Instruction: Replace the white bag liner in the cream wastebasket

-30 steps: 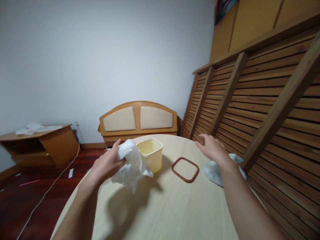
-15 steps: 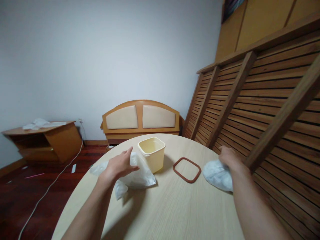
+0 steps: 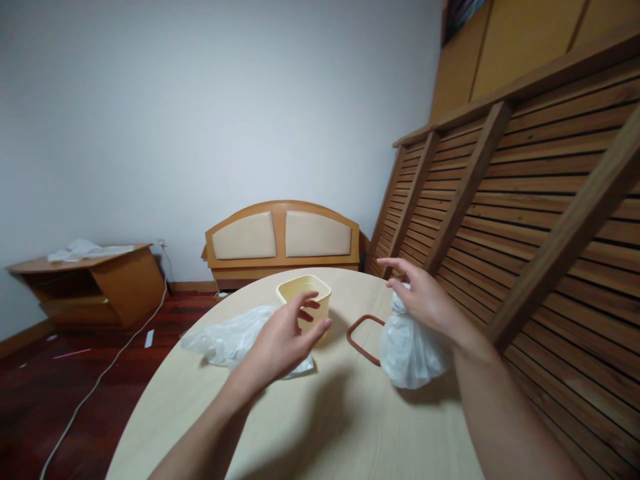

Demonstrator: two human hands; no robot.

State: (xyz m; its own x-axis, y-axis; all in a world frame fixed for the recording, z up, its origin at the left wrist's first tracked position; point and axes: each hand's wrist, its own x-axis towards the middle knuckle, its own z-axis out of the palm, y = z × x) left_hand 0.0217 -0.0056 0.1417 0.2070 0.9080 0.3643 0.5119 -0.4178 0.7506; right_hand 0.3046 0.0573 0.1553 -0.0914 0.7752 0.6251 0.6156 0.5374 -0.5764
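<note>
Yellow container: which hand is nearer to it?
Left. The left hand is just in front of the yellow container, overlapping it in view; the right hand is farther, to its right, holding a plump white bag.

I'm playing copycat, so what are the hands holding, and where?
The right hand holds the bulging white bag by its gathered top; the left hand holds nothing.

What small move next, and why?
Probably bring the left hand across to the bulging white bag and take hold of its gathered top. The right hand appears to hold the bag there, while the left holds nothing, its fingers spread in front of the yellow container. A second grip would likely steady the bag.
</note>
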